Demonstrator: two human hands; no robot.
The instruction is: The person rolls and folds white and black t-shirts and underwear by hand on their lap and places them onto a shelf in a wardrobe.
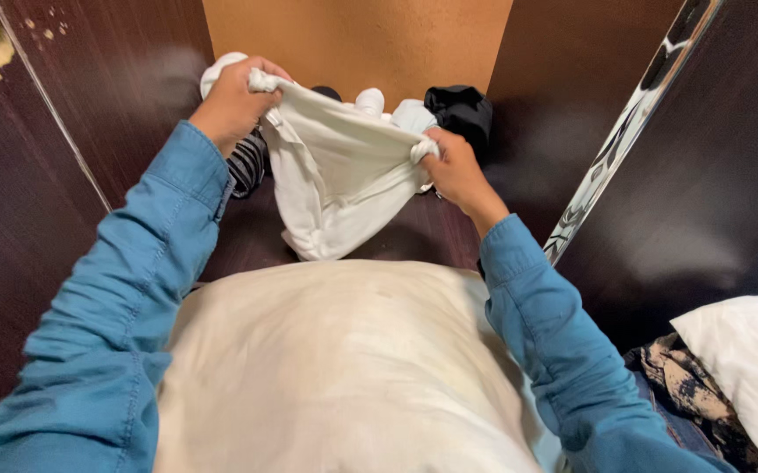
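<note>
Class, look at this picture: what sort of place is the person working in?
Probably a bedroom wardrobe or closet: dark wooden panels, a heap of clothes, and both hands holding up a white garment.

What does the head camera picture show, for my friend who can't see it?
Two hands, the left hand and right hand, hold a white garment stretched between them above a dark wooden surface. Striped cloth and black cloth lie behind.

White garment [340, 180] stretched out, sagging, raised above dark shelf [414, 232].
</note>
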